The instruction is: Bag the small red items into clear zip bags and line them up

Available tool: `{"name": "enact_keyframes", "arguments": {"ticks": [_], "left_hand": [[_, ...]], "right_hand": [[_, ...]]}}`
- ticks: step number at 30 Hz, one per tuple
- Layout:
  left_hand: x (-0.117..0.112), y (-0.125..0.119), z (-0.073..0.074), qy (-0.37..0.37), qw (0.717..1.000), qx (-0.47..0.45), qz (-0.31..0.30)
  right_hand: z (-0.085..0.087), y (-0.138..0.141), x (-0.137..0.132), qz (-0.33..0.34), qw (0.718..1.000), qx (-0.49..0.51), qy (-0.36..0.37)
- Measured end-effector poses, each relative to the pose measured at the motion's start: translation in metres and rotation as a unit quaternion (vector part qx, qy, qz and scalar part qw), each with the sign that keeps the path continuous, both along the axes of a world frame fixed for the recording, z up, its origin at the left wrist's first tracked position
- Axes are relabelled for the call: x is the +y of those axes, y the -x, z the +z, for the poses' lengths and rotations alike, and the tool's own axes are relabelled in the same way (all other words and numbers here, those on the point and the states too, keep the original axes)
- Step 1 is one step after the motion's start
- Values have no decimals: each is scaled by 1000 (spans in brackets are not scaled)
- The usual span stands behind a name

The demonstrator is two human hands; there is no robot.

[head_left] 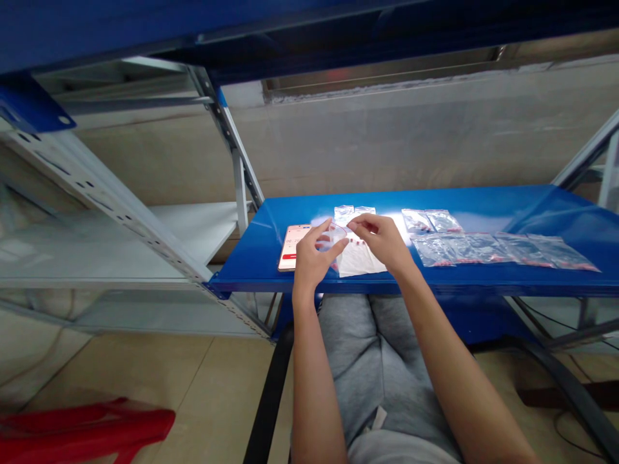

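Observation:
My left hand (314, 254) and my right hand (382, 238) meet over the blue shelf (483, 283), both pinching the top of a small clear zip bag (338, 233) with a red strip. Under the hands lies a white sheet or stack of clear bags (360, 261). A phone (291, 248) with a lit screen lies flat just left of my left hand. Two more small clear bags (353, 211) lie just behind the hands.
Several filled clear bags (483, 248) with red strips lie in rows on the right of the shelf. A grey metal rack (145, 238) stands to the left. A red plastic object (87, 428) lies on the floor at lower left. My grey-trousered lap (367, 361) is under the shelf.

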State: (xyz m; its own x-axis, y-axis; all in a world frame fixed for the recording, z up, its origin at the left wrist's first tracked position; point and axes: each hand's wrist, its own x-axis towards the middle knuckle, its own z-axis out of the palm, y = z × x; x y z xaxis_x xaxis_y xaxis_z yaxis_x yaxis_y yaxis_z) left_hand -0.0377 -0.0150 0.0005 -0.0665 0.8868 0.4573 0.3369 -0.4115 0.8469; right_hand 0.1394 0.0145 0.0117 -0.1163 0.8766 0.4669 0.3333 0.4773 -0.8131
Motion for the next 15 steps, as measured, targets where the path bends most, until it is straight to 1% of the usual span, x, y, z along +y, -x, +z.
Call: {"name": "enact_keyframes", "arguments": {"ticks": [2,4,9,15], "left_hand": [[-1,-2,0,-2,1000,7,-3],[-1,-3,0,-6,1000,16,-8],[-1,-5,-1,-6,999,47,-14],[-2,-7,1,-6,998,53,-16]], "right_hand": [[6,2,-3,21,1000,18,3],[8,3,-4,32,999,14,8],[8,1,-4,63,997,-21,33],[7,-5,-4,65,996,-44,46]]}}
